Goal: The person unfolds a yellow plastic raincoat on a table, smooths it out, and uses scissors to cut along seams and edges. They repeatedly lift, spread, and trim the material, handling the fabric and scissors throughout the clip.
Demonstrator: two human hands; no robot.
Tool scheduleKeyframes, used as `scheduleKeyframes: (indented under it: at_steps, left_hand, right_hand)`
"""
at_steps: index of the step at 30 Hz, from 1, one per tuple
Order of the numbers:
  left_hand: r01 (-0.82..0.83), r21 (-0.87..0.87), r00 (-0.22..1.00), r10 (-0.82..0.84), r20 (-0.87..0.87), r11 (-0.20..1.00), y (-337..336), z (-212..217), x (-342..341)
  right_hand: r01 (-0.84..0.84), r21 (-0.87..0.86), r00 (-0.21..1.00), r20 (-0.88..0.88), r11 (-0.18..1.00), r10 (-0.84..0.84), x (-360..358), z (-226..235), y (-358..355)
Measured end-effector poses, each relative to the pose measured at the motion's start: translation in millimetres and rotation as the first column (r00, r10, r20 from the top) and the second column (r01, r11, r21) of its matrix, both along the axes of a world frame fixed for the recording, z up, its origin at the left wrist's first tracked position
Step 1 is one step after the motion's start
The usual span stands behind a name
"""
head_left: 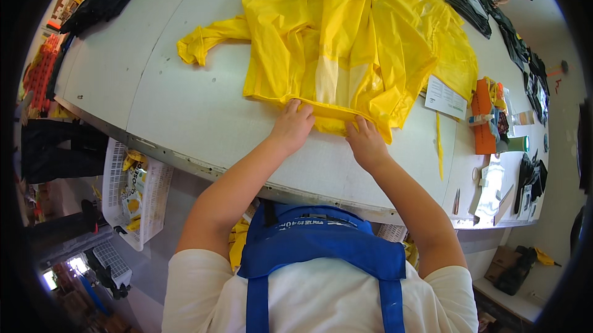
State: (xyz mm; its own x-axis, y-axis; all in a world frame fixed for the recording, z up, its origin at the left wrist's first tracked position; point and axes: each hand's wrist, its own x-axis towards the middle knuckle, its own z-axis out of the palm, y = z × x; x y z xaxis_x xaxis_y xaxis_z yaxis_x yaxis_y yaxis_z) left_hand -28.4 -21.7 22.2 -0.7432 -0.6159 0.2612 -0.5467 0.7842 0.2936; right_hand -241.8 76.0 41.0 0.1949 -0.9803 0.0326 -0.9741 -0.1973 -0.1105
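While the yellow raincoat (358, 30) lies spread on the counter (185, 104), I hold its hem.
Left hand (291, 124) and right hand (365, 141): each grip pinched on the near folded edge, hands near each other.

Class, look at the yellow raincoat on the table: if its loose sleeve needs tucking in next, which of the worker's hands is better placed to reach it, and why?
Probably the left hand. Both hands grip the raincoat hem, but the loose sleeve sprawls out to the person's left; the right hand would have to cross over.

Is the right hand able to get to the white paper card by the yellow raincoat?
Probably yes. The right hand rests on the yellow raincoat's hem, and only bare table lies between it and the white paper card.
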Motion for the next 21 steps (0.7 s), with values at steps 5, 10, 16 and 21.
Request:
scheduleKeyframes:
  at_steps: [5,10,16,21]
  left_hand:
    - [0.030,0.083,0.995,-0.038,0.094,0.996,17.2,14.7,25.1]
    - [0.003,0.362,0.976,-0.082,0.202,0.932,28.4,-7.8,42.6]
    - [-0.040,0.147,0.989,0.018,0.148,0.988,36.0,9.3,19.4]
    - [0.042,0.230,0.994,-0.017,-0.112,0.972,84.6,-12.1,-42.7]
  right_hand:
    - [-0.012,0.145,0.998,0.068,0.989,0.002,11.7,19.2,14.1]
    - [-0.017,0.112,0.995,0.103,0.994,0.005,26.3,-7.5,33.6]
    - [0.095,0.129,0.992,0.072,0.987,-0.105,33.2,-24.6,27.8]
    - [0.291,0.244,0.875,0.324,0.925,-0.360,26.1,-17.5,20.0]
